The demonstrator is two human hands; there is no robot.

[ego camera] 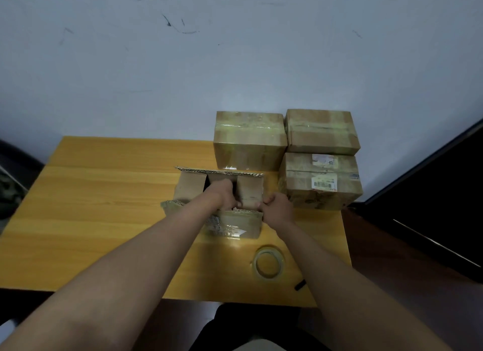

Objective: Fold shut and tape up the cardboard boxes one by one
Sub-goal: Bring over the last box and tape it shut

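The open box (219, 201) is sitting in the middle of the yellow table (104, 207). Its two small side flaps are folded in already. The far long flap (219, 171) is standing up, and the near long flap is hanging down in front.

The left hand (222, 195) is reaching over the near edge of the open box, with its fingers curled down inside the gap between the small flaps. I cannot tell if it is holding anything. The right hand (277, 209) is pinching the near right corner of the open box, thumb on top.

To do this step well, I think the small flaps should be pushed flat first. Then the two long flaps should come together so their edges meet in a straight line, with no gap.

The tape roll (268, 263) is lying just in front of the open box, toward the person. Three taped boxes (249, 139) are standing behind and right of the open box.
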